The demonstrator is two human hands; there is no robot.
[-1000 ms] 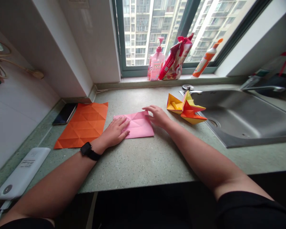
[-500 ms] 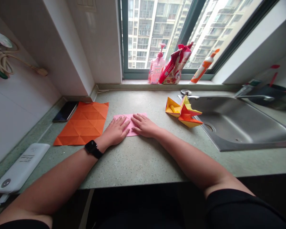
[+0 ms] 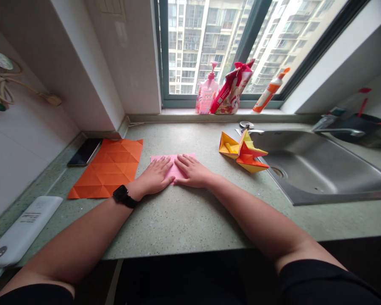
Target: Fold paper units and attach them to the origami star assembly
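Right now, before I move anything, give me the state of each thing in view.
left hand, flat on the pink paper
right hand, flat on the pink paper
pink paper, folded, under both hands
orange paper, unfolded, creased, lying flat
origami model, folded, beside the sink
phone, screen dark
power bank, lying flat
watch, strapped on left wrist
pump bottle, upright on the sill
orange tube, tilted

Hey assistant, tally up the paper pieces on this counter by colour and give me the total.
Pink paper sheet: 1
Orange creased paper sheet: 1
Yellow-and-orange folded paper model: 1
Total: 3
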